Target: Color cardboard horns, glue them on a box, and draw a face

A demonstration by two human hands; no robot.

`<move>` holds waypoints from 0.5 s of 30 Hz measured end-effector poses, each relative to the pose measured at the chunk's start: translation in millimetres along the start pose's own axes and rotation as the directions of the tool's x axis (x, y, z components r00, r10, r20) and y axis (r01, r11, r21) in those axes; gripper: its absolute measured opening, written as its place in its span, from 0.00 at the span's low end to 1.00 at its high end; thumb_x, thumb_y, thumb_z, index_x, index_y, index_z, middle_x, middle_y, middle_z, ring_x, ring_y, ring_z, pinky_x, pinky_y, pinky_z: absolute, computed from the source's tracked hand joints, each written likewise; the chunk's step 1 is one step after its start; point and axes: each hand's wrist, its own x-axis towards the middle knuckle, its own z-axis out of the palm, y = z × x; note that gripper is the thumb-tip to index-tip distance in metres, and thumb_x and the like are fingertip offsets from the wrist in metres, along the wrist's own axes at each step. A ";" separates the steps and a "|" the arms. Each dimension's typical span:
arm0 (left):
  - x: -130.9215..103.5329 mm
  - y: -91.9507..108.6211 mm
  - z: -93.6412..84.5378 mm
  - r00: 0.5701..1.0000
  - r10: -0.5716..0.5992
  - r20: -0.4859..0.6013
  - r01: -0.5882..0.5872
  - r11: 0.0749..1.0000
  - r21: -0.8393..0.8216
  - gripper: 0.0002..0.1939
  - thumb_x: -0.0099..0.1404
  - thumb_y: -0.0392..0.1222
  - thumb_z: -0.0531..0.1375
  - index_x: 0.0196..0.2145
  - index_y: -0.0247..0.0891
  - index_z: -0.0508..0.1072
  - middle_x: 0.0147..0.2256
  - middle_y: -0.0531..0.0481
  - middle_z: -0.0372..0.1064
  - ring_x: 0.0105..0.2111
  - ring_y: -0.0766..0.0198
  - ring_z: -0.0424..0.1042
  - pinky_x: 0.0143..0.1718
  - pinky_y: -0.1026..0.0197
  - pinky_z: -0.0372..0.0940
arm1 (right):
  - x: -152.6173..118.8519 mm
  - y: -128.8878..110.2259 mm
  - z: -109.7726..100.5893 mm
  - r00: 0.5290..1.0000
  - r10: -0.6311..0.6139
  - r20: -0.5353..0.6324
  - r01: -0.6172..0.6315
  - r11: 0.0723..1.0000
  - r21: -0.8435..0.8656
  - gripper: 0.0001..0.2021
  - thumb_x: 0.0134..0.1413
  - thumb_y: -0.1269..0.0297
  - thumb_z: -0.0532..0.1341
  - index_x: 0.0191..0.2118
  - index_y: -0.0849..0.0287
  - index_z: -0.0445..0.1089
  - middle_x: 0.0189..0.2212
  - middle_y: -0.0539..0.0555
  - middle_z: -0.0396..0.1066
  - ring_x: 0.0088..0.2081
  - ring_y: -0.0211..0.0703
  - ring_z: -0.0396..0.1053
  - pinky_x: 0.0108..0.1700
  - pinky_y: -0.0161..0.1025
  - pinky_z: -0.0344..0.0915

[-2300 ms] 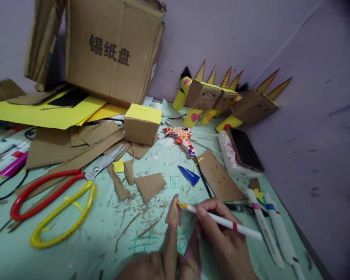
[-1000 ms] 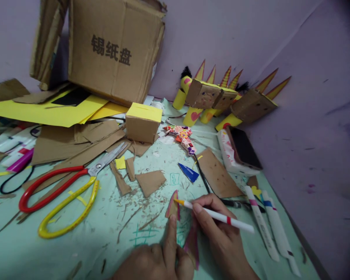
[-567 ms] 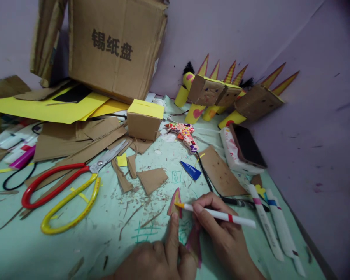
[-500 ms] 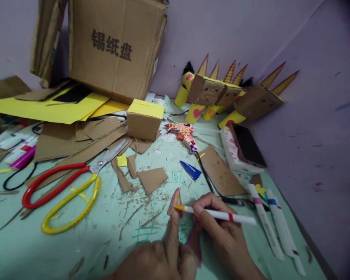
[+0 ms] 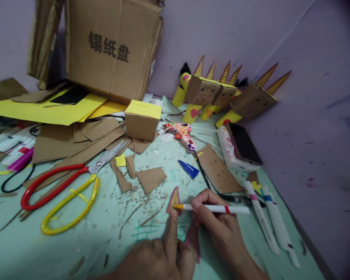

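A small cardboard triangle (image 5: pixel 172 198) with a purple border and yellow colouring lies on the table. My left hand (image 5: pixel 160 254) pins its lower edge with an outstretched index finger, the other fingers curled under. My right hand (image 5: pixel 216 223) is closed around a white marker (image 5: pixel 218 209) with a red band. The marker's orange tip touches the triangle's yellow middle. Between my hands lies a second purple-edged piece (image 5: pixel 193 243), partly covered by them. Capped white markers (image 5: pixel 277 221) rest to the right of my right hand.
Open scissors (image 5: pixel 76 182) with red and yellow handles lie left, beside cardboard scraps (image 5: pixel 150 178). Farther back are a patterned glue gun (image 5: pixel 182 134) with its cord, a small yellow-topped box (image 5: pixel 142 120), a large carton (image 5: pixel 111 46), spiked cardboard figures (image 5: pixel 210 91) and a phone (image 5: pixel 245 144).
The marker tip has shifted slightly left over the triangle, with my right hand following. The whole view has moved a little. My left finger stays on the triangle.
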 end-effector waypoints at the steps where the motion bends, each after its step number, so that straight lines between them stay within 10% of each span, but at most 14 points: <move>1: -0.3 -0.2 0.8 1.000 0.003 -0.001 -0.003 1.000 -0.009 0.04 0.61 0.34 0.54 0.28 0.39 0.62 0.42 0.28 0.74 0.09 0.67 0.63 0.07 0.66 0.58 | -0.1 0.8 -0.4 1.000 0.006 -0.019 -0.006 1.000 0.010 0.14 0.55 0.55 0.59 0.23 0.57 0.64 0.16 0.45 0.61 0.20 0.35 0.55 0.23 0.33 0.52; 10: 0.8 -0.7 -5.4 1.000 -0.018 0.008 0.019 0.995 -0.100 0.07 0.58 0.30 0.50 0.28 0.39 0.63 0.43 0.29 0.73 0.09 0.64 0.63 0.07 0.62 0.59 | -3.7 4.9 -0.8 0.995 -0.094 -0.015 0.092 0.992 -0.082 0.13 0.57 0.57 0.57 0.24 0.57 0.63 0.16 0.45 0.62 0.21 0.36 0.58 0.25 0.34 0.54; 13: 6.7 -24.4 -11.4 0.960 -0.228 -0.161 0.165 0.929 -0.332 0.12 0.58 0.29 0.46 0.30 0.37 0.68 0.38 0.36 0.78 0.15 0.62 0.70 0.12 0.62 0.61 | -3.4 4.9 0.2 0.992 -0.127 -0.026 0.124 0.987 -0.103 0.12 0.56 0.58 0.57 0.24 0.57 0.63 0.17 0.45 0.62 0.22 0.37 0.59 0.25 0.34 0.54; 15: 19.9 -54.1 -16.4 0.930 -0.365 -0.035 0.288 0.787 -0.545 0.14 0.59 0.31 0.47 0.35 0.37 0.71 0.30 0.45 0.77 0.23 0.61 0.74 0.19 0.64 0.64 | -2.6 4.6 0.8 0.992 -0.127 -0.023 0.124 0.987 -0.103 0.12 0.57 0.59 0.56 0.25 0.57 0.63 0.17 0.45 0.62 0.22 0.37 0.59 0.26 0.34 0.54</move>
